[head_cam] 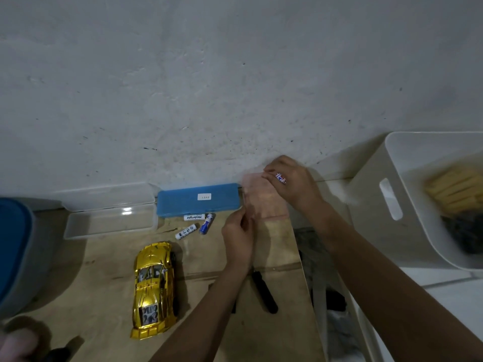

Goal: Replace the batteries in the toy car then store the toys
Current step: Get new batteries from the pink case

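A gold toy car [154, 290] lies on the wooden tabletop, front left of my hands. Three loose batteries [194, 223] lie beside a closed blue case [198, 199] against the wall. My left hand [239, 240] grips the near edge of a translucent pink case [264, 198]. Over the pink case's far corner, my right hand [290, 182] pinches a small red, white and blue battery [281, 178]. A black screwdriver [264, 292] lies on the table under my left forearm.
An open clear plastic case [109, 212] stands left of the blue case. A blue-lidded grey bin [15, 252] sits at the far left. A white handled bin [418, 199] with toys stands at the right. The table's right edge [304, 270] drops to a gap.
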The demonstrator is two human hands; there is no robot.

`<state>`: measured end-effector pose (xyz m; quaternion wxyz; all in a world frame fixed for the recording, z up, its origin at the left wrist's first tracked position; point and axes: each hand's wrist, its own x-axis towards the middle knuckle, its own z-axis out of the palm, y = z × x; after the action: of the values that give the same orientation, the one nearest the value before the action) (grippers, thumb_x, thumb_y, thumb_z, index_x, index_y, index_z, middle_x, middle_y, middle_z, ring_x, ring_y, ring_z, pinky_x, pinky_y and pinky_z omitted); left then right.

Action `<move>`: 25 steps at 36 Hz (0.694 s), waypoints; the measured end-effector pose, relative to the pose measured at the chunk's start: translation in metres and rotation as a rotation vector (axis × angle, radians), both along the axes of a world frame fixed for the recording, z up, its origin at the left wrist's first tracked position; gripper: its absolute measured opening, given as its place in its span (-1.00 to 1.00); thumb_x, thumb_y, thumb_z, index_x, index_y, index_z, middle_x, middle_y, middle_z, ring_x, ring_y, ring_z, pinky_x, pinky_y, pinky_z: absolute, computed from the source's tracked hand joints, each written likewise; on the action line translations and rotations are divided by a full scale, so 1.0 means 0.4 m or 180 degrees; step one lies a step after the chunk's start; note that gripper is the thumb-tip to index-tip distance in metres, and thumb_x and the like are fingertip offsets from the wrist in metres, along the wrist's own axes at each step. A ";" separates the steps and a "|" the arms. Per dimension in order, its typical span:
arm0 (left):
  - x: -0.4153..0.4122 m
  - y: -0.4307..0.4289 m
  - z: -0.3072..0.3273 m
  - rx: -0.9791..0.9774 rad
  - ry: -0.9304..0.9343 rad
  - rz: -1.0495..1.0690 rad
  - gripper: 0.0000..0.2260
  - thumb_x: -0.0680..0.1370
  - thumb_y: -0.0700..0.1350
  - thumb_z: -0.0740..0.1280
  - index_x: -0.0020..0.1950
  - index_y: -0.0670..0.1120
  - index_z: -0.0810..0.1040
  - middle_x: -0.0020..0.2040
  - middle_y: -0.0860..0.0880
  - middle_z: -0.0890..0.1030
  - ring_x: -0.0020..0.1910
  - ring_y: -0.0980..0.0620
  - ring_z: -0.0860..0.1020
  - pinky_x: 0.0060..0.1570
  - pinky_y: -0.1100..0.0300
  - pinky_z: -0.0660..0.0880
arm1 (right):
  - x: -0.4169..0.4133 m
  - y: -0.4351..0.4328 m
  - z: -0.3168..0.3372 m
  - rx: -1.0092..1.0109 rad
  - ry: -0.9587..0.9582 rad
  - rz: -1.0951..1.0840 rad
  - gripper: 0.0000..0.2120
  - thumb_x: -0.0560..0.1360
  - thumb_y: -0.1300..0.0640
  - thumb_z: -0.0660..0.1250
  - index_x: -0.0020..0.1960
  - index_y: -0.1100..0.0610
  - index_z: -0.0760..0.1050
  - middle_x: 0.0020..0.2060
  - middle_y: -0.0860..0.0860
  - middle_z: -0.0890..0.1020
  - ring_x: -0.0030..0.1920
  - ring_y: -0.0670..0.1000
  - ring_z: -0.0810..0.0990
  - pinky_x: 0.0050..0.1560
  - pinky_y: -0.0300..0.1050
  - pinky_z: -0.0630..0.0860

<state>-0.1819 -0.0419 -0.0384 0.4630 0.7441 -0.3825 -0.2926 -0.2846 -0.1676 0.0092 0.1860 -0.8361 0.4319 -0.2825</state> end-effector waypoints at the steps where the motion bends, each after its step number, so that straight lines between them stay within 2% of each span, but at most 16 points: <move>1: 0.002 0.003 0.000 0.0009 -0.0046 -0.0023 -0.82 0.55 -0.20 0.31 0.10 -0.21 0.61 -0.02 -0.14 0.65 -0.06 -0.01 0.57 0.00 0.17 0.50 | 0.005 0.005 -0.003 -0.0052 0.0008 -0.0044 -0.84 0.49 0.12 0.35 -0.09 0.23 0.56 -0.15 0.11 0.59 -0.21 0.11 0.58 -0.25 0.01 0.57; 4: 0.009 0.008 0.003 0.0026 -0.0131 -0.0110 -0.79 0.55 -0.22 0.29 0.15 -0.23 0.58 0.04 -0.15 0.64 0.00 -0.01 0.56 0.08 0.14 0.50 | 0.021 0.020 -0.006 -0.0048 -0.0039 -0.0254 -0.83 0.50 0.15 0.33 -0.12 0.26 0.45 -0.16 0.17 0.51 -0.26 0.12 0.51 -0.34 -0.01 0.51; 6: 0.013 0.008 0.005 0.0029 -0.0180 -0.0174 -0.78 0.55 -0.22 0.29 0.17 -0.22 0.57 0.05 -0.16 0.64 0.02 -0.02 0.56 0.08 0.20 0.47 | 0.026 0.023 -0.015 -0.0055 -0.0147 -0.0368 -0.81 0.49 0.16 0.35 -0.16 0.27 0.43 -0.14 0.20 0.47 -0.27 0.10 0.47 -0.37 -0.08 0.47; 9: 0.016 0.006 0.005 0.0096 -0.0194 -0.0202 -0.76 0.55 -0.21 0.30 0.20 -0.20 0.55 0.10 -0.15 0.63 0.07 -0.02 0.55 0.08 0.30 0.39 | 0.031 0.024 -0.030 -0.0193 -0.0045 -0.0336 -0.77 0.48 0.08 0.31 -0.18 0.26 0.44 -0.19 0.20 0.50 -0.30 0.11 0.50 -0.39 -0.11 0.48; 12: 0.023 0.007 -0.002 0.0200 -0.0219 -0.0249 -0.74 0.55 -0.19 0.30 0.23 -0.18 0.54 0.14 -0.14 0.62 0.10 -0.01 0.54 0.09 0.35 0.36 | 0.034 0.030 -0.043 -0.0287 0.0285 -0.0138 -0.81 0.45 0.10 0.32 -0.17 0.25 0.49 -0.25 0.18 0.57 -0.34 0.14 0.55 -0.39 -0.08 0.55; 15: 0.033 0.008 -0.014 0.0202 -0.0208 -0.0352 -0.69 0.55 -0.15 0.31 0.28 -0.16 0.50 0.19 -0.12 0.59 0.16 -0.01 0.52 0.15 0.34 0.36 | 0.039 0.032 -0.051 -0.0143 0.0560 0.0377 -0.80 0.47 0.11 0.29 -0.11 0.26 0.53 -0.20 0.17 0.61 -0.24 0.16 0.60 -0.22 -0.05 0.57; 18: 0.044 0.010 -0.019 0.0184 -0.0212 -0.0511 -0.65 0.54 -0.14 0.33 0.32 -0.14 0.47 0.24 -0.10 0.56 0.21 0.03 0.48 0.18 0.35 0.34 | 0.042 0.026 -0.065 0.0444 0.1179 0.0688 -0.79 0.54 0.08 0.27 0.08 0.20 0.49 0.05 0.12 0.58 0.05 0.11 0.54 0.09 -0.04 0.48; 23: 0.057 0.007 -0.022 0.0141 -0.0143 -0.0597 -0.63 0.51 -0.17 0.36 0.32 -0.11 0.47 0.23 -0.06 0.56 0.13 0.15 0.45 0.13 0.43 0.34 | 0.034 0.027 -0.105 0.1088 0.1002 0.0960 -0.82 0.49 0.09 0.33 0.07 0.10 0.47 0.10 0.05 0.55 0.11 0.03 0.49 0.12 -0.02 0.48; 25: 0.058 0.006 -0.024 0.0120 -0.0085 -0.0545 -0.63 0.51 -0.18 0.37 0.31 -0.11 0.48 0.21 -0.06 0.58 0.13 0.13 0.47 0.15 0.36 0.37 | 0.036 0.030 -0.112 0.1259 0.0907 0.0924 -0.78 0.47 0.11 0.36 0.09 0.09 0.46 0.14 0.03 0.51 0.14 0.00 0.45 0.16 -0.07 0.46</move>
<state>-0.1586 -0.0396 -0.0480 0.4171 0.7210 -0.4453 -0.3283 -0.2703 -0.1558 -0.0355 0.3214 -0.8680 0.3762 -0.0427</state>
